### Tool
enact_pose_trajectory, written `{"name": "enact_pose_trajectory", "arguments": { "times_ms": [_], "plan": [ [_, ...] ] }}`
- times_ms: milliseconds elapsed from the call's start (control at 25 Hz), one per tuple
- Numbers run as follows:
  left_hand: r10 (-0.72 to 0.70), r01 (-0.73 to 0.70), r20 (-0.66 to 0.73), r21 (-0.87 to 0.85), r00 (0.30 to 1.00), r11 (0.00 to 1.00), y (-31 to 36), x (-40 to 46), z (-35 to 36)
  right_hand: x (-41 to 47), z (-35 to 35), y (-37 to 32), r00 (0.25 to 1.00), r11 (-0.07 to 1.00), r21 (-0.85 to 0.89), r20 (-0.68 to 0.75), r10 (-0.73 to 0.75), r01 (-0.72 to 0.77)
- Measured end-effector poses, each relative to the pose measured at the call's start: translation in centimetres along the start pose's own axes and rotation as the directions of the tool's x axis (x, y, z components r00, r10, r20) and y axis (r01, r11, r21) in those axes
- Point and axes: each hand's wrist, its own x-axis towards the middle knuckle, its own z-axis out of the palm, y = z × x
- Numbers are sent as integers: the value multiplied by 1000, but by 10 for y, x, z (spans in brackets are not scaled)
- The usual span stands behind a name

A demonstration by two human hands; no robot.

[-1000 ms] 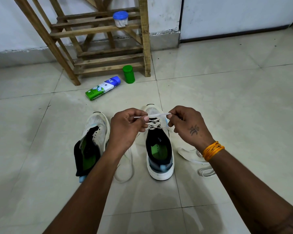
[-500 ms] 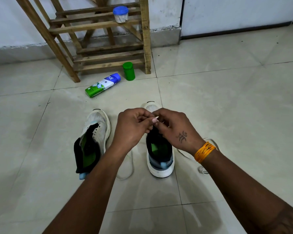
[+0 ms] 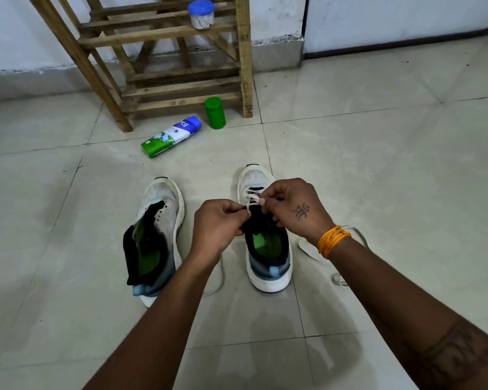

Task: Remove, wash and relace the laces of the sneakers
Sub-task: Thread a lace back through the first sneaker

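White mesh sneakers (image 3: 261, 240), dark collars, green insoles, pale blue heels, white soles. White lace (image 3: 252, 199) across black eyelet band. Orange thread band (image 3: 332, 240) and dark tattoo on right wrist. Behind sneakers: green-white bottle (image 3: 171, 136) with blue cap, solid green container (image 3: 215, 112), brown wooden rack (image 3: 158, 60) bearing blue-lidded clear jar (image 3: 201, 14). Pale beige tiled floor (image 3: 378, 164).

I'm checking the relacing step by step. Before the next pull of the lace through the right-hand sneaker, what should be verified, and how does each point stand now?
1. Left hand pinches the lace: ok.
2. Right hand pinches the lace: ok.
3. Laced sneaker flat on the floor tiles: ok.
4. Lace tip lined up with the next eyelet: cannot tell, fingers cover it.
5. Slack lace on the floor free of knots: cannot tell, the arms partly hide it.
6. Other sneaker laced: not ok, no lace in it.
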Motion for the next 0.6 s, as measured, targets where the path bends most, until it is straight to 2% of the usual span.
{"name": "enact_pose_trajectory", "arguments": {
  "times_ms": [120, 200, 320, 600],
  "plan": [
    [-118, 117, 9, -222, 993, 968, -5, 1, -2, 7, 5, -2, 1000, 997, -73, 15, 9, -8],
    [-145, 146, 23, -283, 989, 948, -5, -2, -2, 9, 10, -4, 999, 994, -108, 29, 37, -34],
    [-145, 151, 41, -305, 989, 941, -5, -2, -2, 11, 15, -3, 996, 983, -177, 67, 60, -47],
    [-53, 59, 37, -209, 998, 976, -7, 0, -2, 14, 21, 6, 981, 984, -27, 81, 177, -176]
  ]
}}
